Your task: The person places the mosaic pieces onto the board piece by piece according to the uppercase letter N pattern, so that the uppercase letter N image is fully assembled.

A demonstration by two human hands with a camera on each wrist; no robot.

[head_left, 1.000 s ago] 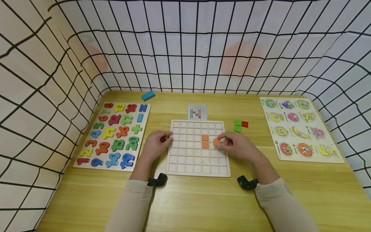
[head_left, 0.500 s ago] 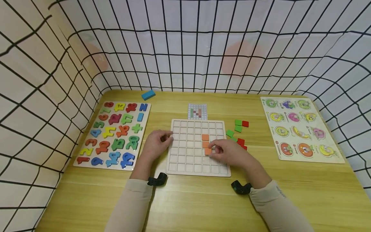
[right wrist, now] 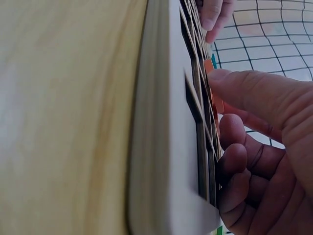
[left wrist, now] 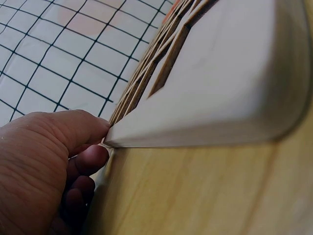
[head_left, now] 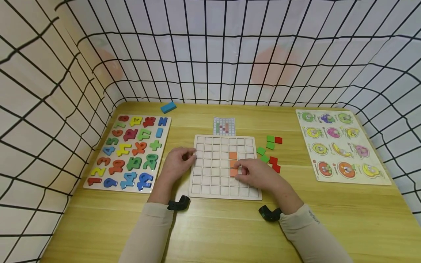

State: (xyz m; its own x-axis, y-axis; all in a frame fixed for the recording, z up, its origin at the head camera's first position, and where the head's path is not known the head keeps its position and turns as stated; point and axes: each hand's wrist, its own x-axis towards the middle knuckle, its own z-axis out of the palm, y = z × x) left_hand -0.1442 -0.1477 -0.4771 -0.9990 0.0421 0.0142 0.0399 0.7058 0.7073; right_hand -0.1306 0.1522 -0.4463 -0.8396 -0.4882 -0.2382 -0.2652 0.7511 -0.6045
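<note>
A pale wooden grid board [head_left: 210, 179] lies on the table, with orange square tiles [head_left: 232, 156] in one column right of its middle. My right hand [head_left: 258, 173] holds the lowest orange tile [head_left: 233, 172] by thumb and forefinger, level with its cell. The right wrist view has the thumb [right wrist: 244, 90] against orange at the grid, other fingers curled behind. My left hand [head_left: 177, 164] pinches the board's left edge; in the left wrist view the thumb tip [left wrist: 100, 126] meets the board's corner [left wrist: 117, 137]. The middle orange tile is partly covered by right-hand fingers.
Green tiles [head_left: 261, 151] and red tiles [head_left: 273, 160] lie loose right of the board. Behind it is a small pattern card [head_left: 224, 126]. A number puzzle [head_left: 128, 155] lies left, a fruit puzzle [head_left: 342, 146] right, a blue block [head_left: 169, 107] far left. Black mesh [head_left: 210, 65] encloses the table.
My right hand has carried an orange tile from the board's right side leftward and down to below the other two, where it now sits in line. The left hand stays at the board's edge.
</note>
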